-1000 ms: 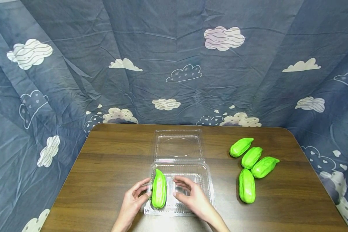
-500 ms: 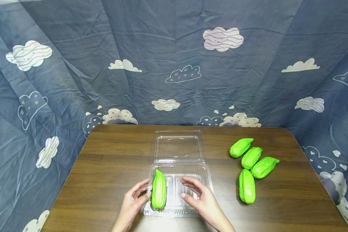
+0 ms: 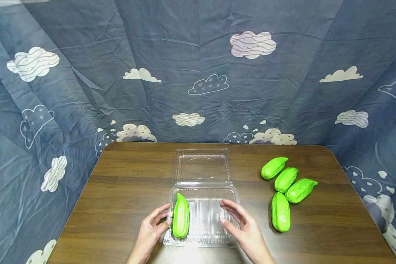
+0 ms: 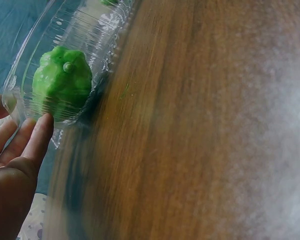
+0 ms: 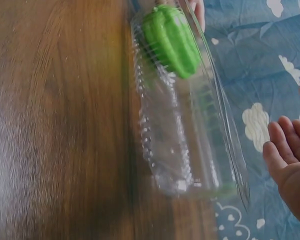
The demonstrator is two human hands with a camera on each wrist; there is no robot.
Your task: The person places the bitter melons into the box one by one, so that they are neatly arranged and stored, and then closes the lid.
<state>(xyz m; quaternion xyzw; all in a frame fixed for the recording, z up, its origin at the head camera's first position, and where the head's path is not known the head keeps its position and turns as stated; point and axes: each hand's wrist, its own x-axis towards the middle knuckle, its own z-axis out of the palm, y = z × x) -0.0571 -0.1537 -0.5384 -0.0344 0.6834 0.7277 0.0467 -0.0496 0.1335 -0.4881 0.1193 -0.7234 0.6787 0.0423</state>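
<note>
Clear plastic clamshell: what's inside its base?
One green, elongated vegetable lies at left; anything beneath is covered. In head view, the right hand hides part of the right rim.

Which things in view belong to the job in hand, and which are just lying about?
In the job:
clear container, lid open
green vegetable inside it
left hand, at its left edge
right hand, over its right side
four loose green vegetables, probably, as they match

Just surroundings:
wooden table
cloud-print cloth behind
</note>
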